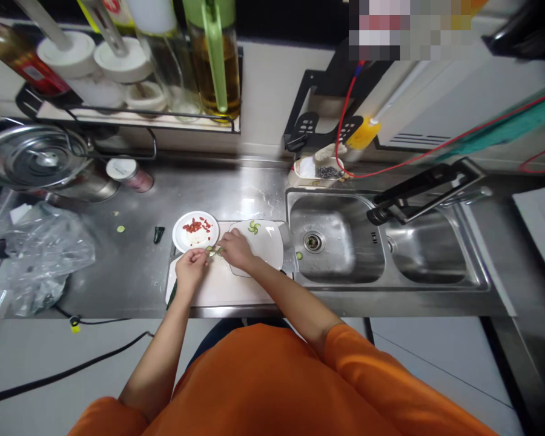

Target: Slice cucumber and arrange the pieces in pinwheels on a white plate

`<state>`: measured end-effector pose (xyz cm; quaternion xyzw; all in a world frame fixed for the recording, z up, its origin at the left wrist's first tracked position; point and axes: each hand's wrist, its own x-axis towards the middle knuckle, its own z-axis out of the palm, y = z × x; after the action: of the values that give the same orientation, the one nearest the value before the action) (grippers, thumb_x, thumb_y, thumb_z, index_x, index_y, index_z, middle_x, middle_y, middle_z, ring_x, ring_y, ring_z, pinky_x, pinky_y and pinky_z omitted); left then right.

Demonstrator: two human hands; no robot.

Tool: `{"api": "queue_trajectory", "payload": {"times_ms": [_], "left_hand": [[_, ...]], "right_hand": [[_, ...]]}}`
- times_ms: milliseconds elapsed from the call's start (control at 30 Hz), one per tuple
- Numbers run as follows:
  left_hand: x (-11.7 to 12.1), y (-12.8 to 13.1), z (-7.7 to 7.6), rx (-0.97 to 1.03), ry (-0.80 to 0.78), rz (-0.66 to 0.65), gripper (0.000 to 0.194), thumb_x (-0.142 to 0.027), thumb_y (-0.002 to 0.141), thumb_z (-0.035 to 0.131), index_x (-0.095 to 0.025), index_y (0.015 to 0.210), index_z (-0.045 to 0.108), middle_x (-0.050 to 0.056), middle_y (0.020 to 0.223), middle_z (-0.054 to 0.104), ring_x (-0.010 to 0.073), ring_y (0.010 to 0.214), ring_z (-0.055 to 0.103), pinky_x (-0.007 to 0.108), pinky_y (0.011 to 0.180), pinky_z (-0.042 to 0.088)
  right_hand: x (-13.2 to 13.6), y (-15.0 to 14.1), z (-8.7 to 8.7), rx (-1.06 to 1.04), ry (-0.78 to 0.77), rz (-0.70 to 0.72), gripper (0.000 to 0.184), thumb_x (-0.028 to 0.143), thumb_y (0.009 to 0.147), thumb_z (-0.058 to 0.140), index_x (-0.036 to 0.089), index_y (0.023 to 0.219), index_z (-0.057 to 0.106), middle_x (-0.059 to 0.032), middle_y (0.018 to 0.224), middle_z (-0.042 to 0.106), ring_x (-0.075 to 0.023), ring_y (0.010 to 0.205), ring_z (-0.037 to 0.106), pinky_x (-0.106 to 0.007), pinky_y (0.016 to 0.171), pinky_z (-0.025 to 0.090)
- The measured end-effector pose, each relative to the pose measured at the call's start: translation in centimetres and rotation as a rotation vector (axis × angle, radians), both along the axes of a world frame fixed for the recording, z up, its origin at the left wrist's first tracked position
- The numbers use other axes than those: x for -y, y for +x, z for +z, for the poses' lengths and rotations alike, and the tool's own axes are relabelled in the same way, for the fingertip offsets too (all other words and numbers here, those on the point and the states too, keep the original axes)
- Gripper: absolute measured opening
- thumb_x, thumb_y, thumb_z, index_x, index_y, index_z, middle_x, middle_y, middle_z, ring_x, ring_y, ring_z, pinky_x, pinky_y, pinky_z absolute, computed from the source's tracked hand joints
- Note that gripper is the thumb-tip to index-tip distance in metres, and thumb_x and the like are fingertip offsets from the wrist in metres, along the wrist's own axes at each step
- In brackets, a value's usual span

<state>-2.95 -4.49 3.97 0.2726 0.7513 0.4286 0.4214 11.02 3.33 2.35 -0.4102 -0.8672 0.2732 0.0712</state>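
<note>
My left hand (193,267) and my right hand (237,249) meet over the white cutting board (236,292). Between their pinched fingertips are thin cucumber slices (212,250), one at each hand. Just beyond my left hand is a small white plate (178,237) with red pieces (193,227) that look like goji berries. Under my right forearm lies a larger white plate (270,248), where several cucumber slices (254,227) form a curved fan near the far rim. A dark green cucumber piece (171,295) lies at the board's left edge, partly behind my left wrist.
A double steel sink (340,242) with a black faucet (413,188) is on the right. Plastic bags (45,254) and a lidded pot (40,157) occupy the left. Bottles and jars stand on a wall rack (154,118). A cucumber end (158,234) lies on the counter.
</note>
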Motion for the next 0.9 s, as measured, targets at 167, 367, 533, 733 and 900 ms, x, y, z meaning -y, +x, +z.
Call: {"api": "queue_trajectory", "payload": {"times_ms": [167, 367, 533, 733, 900], "left_hand": [[-0.3, 1.2, 0.6, 0.138, -0.023, -0.093, 0.037, -0.043, 0.059, 0.070, -0.013, 0.080, 0.062, -0.002, 0.056, 0.058, 0.0071, 0.048, 0.048, 0.019, 0.049, 0.036], [-1.3, 3.9, 1.1, 0.296, -0.028, -0.252, 0.035, -0.041, 0.058, 0.072, -0.014, 0.077, 0.062, -0.002, 0.057, 0.059, 0.0078, 0.050, 0.051, 0.020, 0.051, 0.038], [-1.8, 6.2, 1.0, 0.503, -0.078, -0.187, 0.039, -0.047, 0.065, 0.070, -0.014, 0.083, 0.059, 0.004, 0.073, 0.066, 0.0111, 0.059, 0.061, 0.019, 0.049, 0.040], [-2.4, 8.4, 0.9, 0.961, -0.383, -0.223, 0.027, -0.039, 0.085, 0.053, -0.013, 0.092, 0.061, 0.010, 0.080, 0.067, 0.0124, 0.064, 0.063, 0.019, 0.049, 0.048], [-2.9, 9.4, 1.1, 1.107, -0.397, -0.224, 0.009, -0.019, 0.084, 0.054, -0.012, 0.083, 0.059, 0.006, 0.072, 0.062, 0.0071, 0.058, 0.058, 0.014, 0.049, 0.048]], "right_hand": [[-0.5, 2.1, 0.5, -0.188, -0.149, -0.187, 0.021, 0.021, 0.085, 0.054, 0.019, 0.100, 0.068, -0.0051, 0.098, 0.066, -0.0174, 0.093, 0.052, -0.033, 0.089, 0.036], [-0.5, 5.4, 1.9, -0.444, -0.608, -0.245, 0.016, 0.026, 0.076, 0.063, 0.018, 0.086, 0.072, -0.0001, 0.079, 0.069, -0.0124, 0.072, 0.059, -0.024, 0.069, 0.042], [-0.3, 7.8, 3.1, -0.462, -0.580, -0.321, 0.011, 0.025, 0.073, 0.065, 0.018, 0.078, 0.072, 0.0014, 0.069, 0.067, -0.0110, 0.066, 0.056, -0.022, 0.064, 0.040], [-0.3, 10.2, 5.2, -0.469, -0.540, -0.278, 0.012, 0.024, 0.073, 0.065, 0.019, 0.078, 0.074, 0.0001, 0.073, 0.069, -0.0129, 0.072, 0.057, -0.024, 0.069, 0.041], [-0.3, 12.2, 5.9, -0.452, -0.497, -0.247, 0.011, 0.024, 0.073, 0.065, 0.019, 0.078, 0.073, -0.0001, 0.075, 0.069, -0.0137, 0.076, 0.058, -0.024, 0.071, 0.041]]}}
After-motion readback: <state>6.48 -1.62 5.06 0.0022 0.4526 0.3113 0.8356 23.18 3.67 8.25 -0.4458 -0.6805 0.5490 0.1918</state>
